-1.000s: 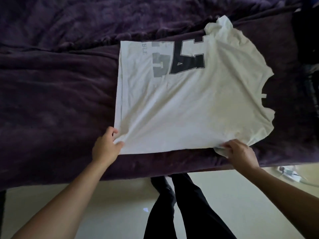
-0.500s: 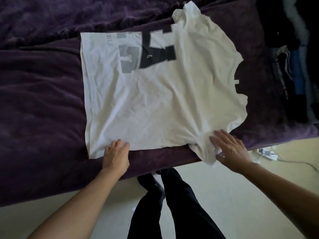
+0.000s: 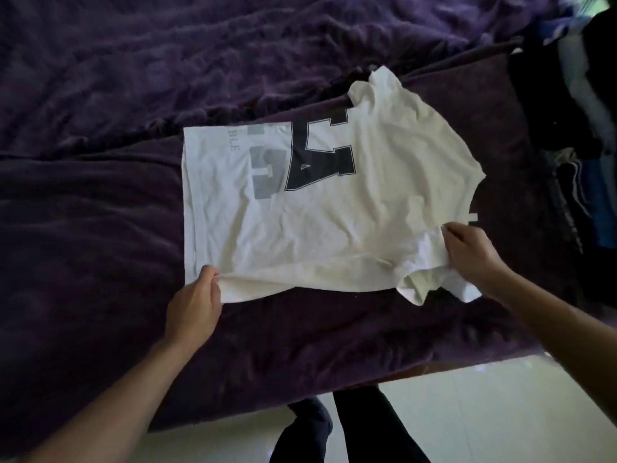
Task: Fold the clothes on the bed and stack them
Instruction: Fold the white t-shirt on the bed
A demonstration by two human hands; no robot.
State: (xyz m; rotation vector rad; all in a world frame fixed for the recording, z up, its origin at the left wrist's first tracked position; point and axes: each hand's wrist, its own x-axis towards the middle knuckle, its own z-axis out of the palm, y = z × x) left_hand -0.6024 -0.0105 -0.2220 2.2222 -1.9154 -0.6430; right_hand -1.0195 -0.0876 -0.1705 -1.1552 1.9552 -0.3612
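White printed cotton T-shirt [image 3: 334,222] lies flat by the near edge of the purple bed [image 3: 100,228]; hem corner is pinched by left hand [image 3: 195,309], sleeve gripped by right hand [image 3: 470,253]. Near third should be folded over evenly, edge kept straight.

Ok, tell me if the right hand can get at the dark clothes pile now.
Likely not yet: the right hand pinches the white T-shirt at its near sleeve. Nothing lies between it and the dark clothes pile, so once it lets go the way looks free.
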